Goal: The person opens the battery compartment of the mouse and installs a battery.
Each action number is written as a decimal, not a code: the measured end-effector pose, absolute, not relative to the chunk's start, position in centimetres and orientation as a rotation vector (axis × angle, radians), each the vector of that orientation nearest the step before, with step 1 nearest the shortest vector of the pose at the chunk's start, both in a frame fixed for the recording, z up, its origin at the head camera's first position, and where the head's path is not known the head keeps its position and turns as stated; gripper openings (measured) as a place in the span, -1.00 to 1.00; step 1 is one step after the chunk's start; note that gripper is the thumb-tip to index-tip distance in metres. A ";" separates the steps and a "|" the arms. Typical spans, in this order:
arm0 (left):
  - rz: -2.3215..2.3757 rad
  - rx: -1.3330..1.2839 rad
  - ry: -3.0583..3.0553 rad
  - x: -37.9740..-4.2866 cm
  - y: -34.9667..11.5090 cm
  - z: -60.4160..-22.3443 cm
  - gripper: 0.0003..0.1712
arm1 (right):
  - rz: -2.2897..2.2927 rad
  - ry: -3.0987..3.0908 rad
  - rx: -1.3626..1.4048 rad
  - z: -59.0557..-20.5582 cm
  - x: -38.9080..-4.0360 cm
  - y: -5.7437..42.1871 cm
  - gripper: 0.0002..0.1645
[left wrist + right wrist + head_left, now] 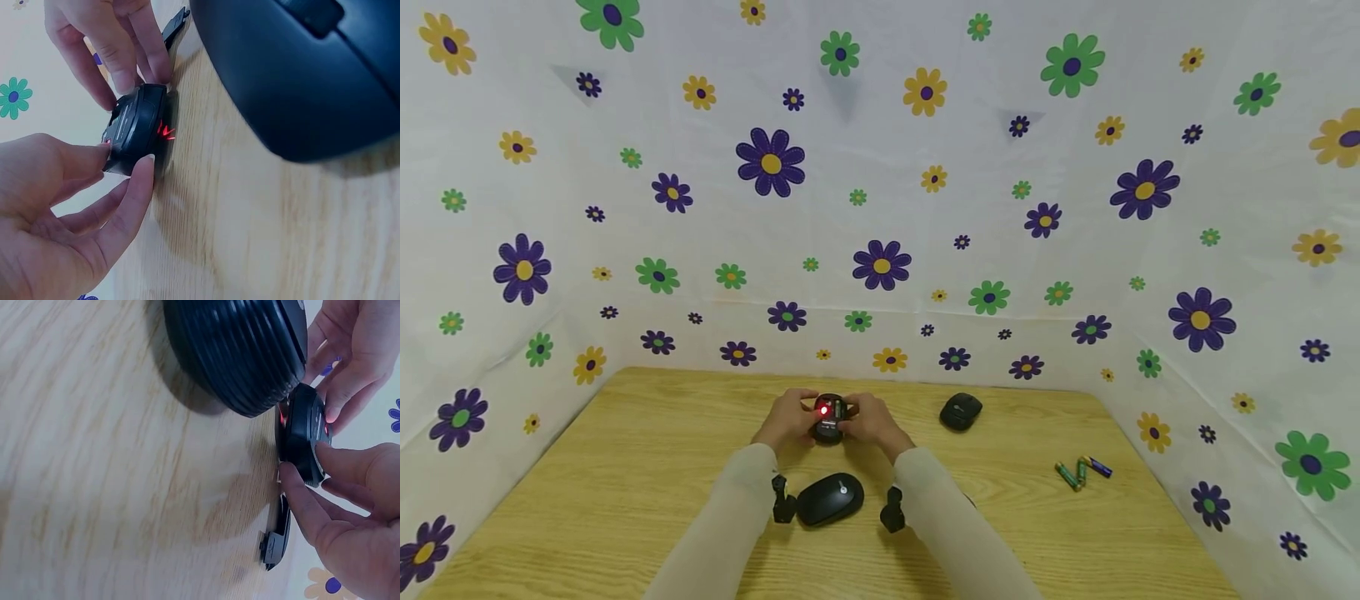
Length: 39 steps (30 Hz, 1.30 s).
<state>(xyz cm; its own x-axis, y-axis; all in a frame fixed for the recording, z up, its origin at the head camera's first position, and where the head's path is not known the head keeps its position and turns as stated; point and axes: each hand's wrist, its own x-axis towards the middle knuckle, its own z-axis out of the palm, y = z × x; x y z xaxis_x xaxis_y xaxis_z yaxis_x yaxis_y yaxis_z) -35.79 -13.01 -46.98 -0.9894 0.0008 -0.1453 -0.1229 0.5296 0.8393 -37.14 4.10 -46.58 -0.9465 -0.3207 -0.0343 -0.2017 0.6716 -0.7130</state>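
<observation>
A black computer mouse point(829, 428) lies underside up at the far middle of the table, with a red light glowing from its base. My left hand point(786, 418) grips its left side, thumb on the underside and fingers along the edge. On the opposite side my right hand point(872, 420) pinches it between thumb and fingers. A recess with a battery shows open in the mouse's underside. Beside the right hand, a small black cover point(275, 540) rests on the wood in the right wrist view; the hand hides it in the head view.
A larger black mouse point(831, 500) sits between my forearms, and another black mouse point(961, 412) stands to the right at the back. Two green batteries point(1067, 476) and a blue battery point(1101, 467) lie on the table's right side. A flowered white curtain point(850, 225) surrounds the table.
</observation>
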 end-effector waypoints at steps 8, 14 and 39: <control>1.437 -0.060 2.660 -35.7 -13.7 -47.0 -0.42 | -1.124 2.741 -0.417 -46.2 -36.6 4.7 -0.43; 1.339 0.036 2.801 -35.4 -14.9 -45.6 -0.45 | -1.173 2.725 -0.477 -45.5 -35.9 5.6 -0.44; 1.290 0.429 2.667 -27.7 -13.9 -44.7 -0.60 | -1.344 2.529 -0.648 -43.4 -30.0 9.3 -0.62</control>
